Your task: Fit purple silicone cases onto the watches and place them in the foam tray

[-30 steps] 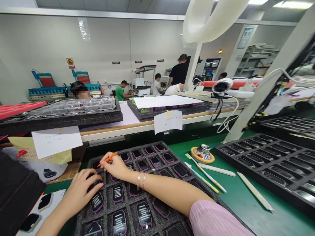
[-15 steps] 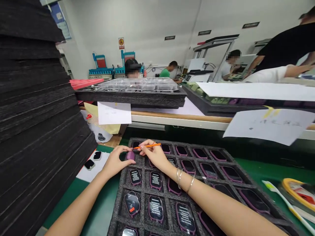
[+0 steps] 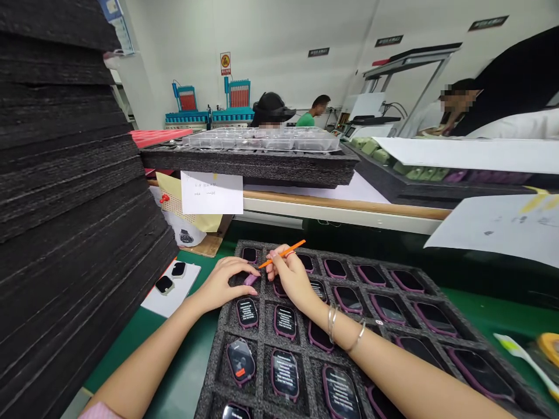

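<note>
My left hand [image 3: 229, 279] pinches a small purple watch case [image 3: 251, 279] between thumb and fingers, above the left side of the foam tray. Between the fingers of my right hand [image 3: 283, 266] is a slim orange pen-like stick [image 3: 297, 245], its pointed tip close to the watch case; whether the two touch I cannot tell. Beneath both hands lies the dark grey foam tray [image 3: 261, 343], with purple-framed smartwatches in its compartments. Some, like one smartwatch [image 3: 285, 372], show lines of white text; others have dark screens. One watch [image 3: 240, 361] bears a small orange sticker.
At the left rises a tall stack of black foam sheets [image 3: 65, 203]. Two pale watches [image 3: 165, 284] lie on white paper [image 3: 186, 288]. A shelf [image 3: 314, 209] behind carries foam trays and clear plastic trays [image 3: 262, 139]. A toothbrush [image 3: 524, 355] and yellow tape [image 3: 549, 348] are at right. Several people work beyond.
The view has shifted slightly. In my left hand the purple watch case has turned, showing a narrower side. The orange stick now slants more steeply, its rear end raised.
</note>
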Tool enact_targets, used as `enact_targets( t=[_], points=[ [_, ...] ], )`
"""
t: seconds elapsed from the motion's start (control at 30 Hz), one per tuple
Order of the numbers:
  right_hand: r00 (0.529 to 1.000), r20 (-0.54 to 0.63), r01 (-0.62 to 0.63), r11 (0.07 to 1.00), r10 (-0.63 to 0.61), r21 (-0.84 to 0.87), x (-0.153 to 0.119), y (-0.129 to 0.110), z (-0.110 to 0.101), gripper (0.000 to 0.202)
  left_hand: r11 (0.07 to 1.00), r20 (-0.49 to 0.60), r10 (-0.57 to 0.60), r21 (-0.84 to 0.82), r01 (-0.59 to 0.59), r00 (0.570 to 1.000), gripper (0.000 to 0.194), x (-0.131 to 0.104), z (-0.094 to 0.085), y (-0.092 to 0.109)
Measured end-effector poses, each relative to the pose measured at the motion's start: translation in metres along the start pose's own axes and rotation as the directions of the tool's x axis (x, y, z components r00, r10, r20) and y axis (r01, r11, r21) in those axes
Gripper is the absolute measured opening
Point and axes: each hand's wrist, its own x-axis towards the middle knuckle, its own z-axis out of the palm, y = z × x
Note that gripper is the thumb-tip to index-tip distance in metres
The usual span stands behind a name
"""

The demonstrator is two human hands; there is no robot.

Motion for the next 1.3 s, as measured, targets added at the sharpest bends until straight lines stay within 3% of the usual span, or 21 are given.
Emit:
enact_targets(
  t=[0.3,0.57,0.9,1.1,1.17,1.3],
  points=[
    [0.999,-0.001,-0.032,0.999,0.032,0.029,-0.003,-0.004,-0.001,0.025,0.999,0.031,-0.041,0.028,0.041,0.999,0.037,0.005,0.001,0.008],
    [0.999,0.031,-0.013,0.999,0.012,0.036,-0.006,-0.006,0.003,0.026,0.996,-0.125,-0.062,0.050,0.068,0.990,0.045,0.005,0.006,0.003],
    [0.996,0.084,0.003,0.999,0.000,-0.035,-0.004,-0.006,0.005,0.043,0.997,-0.065,0.059,-0.036,-0.061,0.996,0.028,-0.009,-0.001,-0.006],
    [0.994,0.108,-0.010,0.997,0.017,-0.071,-0.006,-0.012,0.007,0.052,0.996,-0.078,0.063,-0.053,-0.067,0.995,0.023,-0.005,0.000,-0.008],
    [0.994,0.111,-0.014,0.997,0.023,-0.079,-0.006,-0.013,0.007,0.052,0.998,-0.080,0.032,-0.055,-0.037,0.996,0.027,-0.006,0.000,-0.007],
    [0.992,0.125,-0.009,0.996,0.021,-0.093,-0.006,-0.014,0.008,0.053,0.995,-0.092,-0.069,-0.075,0.062,0.993,0.056,-0.009,0.001,-0.007]
  ],
)
